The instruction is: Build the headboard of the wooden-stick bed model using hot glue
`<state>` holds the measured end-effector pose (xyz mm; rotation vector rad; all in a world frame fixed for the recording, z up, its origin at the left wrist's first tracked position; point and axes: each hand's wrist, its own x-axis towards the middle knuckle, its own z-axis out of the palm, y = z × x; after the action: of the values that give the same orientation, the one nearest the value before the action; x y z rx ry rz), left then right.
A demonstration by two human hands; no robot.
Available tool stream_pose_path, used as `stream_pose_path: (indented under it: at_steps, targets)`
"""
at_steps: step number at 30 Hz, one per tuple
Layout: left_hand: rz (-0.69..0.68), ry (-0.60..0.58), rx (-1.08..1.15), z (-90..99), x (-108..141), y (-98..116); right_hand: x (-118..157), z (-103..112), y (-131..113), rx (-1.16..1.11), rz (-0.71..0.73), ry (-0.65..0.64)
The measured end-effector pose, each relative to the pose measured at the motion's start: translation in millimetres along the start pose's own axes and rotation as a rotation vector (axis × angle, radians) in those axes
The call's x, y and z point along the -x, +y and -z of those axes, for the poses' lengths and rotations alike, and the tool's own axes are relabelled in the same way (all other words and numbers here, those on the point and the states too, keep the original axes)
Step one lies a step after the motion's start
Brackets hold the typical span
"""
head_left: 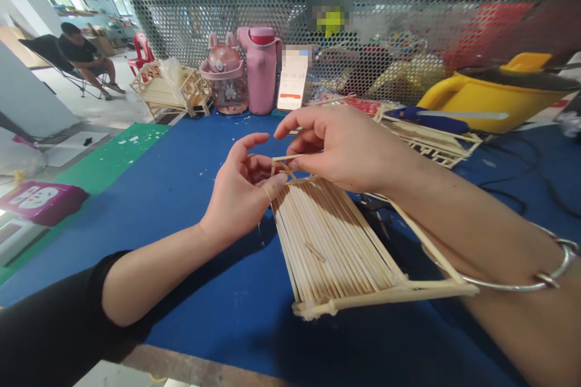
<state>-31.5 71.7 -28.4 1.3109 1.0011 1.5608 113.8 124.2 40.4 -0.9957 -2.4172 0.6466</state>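
Note:
A small frame of pale wooden sticks (327,242) lies tilted over the blue tabletop, its slats side by side and a short loose stick piece on them. At its far left corner my left hand (245,184) is closed, thumb and fingers pinching the corner and a thin curved strip. Over the far edge reaches my right hand (331,145), its thumb and lower fingers together at the same thin piece, the index finger arched above. The right fingertips are partly hidden behind the thumb.
Along the back stand a stick model (163,94), a pink-lidded jar (229,87), a pink bottle (262,72) and a phone (293,81). At right are a yellow container (494,103), a blue-handled tool (431,120), stick pieces and black cables. A person (84,54) sits far left.

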Motion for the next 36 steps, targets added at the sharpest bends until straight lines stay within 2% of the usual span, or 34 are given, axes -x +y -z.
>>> stream_pose_path:
  at_steps: [6,12,14,17,20,22,24,26,28,30,32,34,36]
  targets:
    - [0.073,-0.009,0.124,6.8,-1,4,0,1,0,-0.028,-0.018,-0.013]
    - [0.049,0.002,0.054,-0.6,1,5,0,-3,2,-0.04,0.031,0.059]
    - [0.04,0.001,0.043,-2.4,2,5,0,0,0,-0.101,0.039,0.041]
    - [0.036,0.018,0.02,-1.1,2,5,4,18,-6,-0.287,0.035,0.072]
    - [0.021,0.007,0.003,2.1,1,4,14,48,-10,-0.413,0.018,0.297]
    - [0.021,-0.021,0.004,3.5,0,3,23,66,-6,-0.301,-0.069,0.418]
    - [0.012,-0.007,-0.02,4.8,0,5,35,79,4,-0.077,-0.184,0.467]
    - [-0.052,0.082,-0.108,7.3,2,8,46,86,21,0.101,-0.25,0.506]
    - [-0.172,0.179,-0.234,11.4,7,14,57,90,40,0.213,-0.265,0.543]
    - [-0.258,0.207,-0.34,16.3,12,19,66,93,55,0.395,-0.32,0.534]
    - [-0.256,0.181,-0.395,20.6,14,21,74,96,63,0.628,-0.367,0.484]
    - [-0.198,0.143,-0.425,23.4,13,20,82,98,61,0.748,-0.307,0.472]
    - [-0.136,0.097,-0.454,24.7,11,17,90,99,57,0.683,-0.184,0.581]
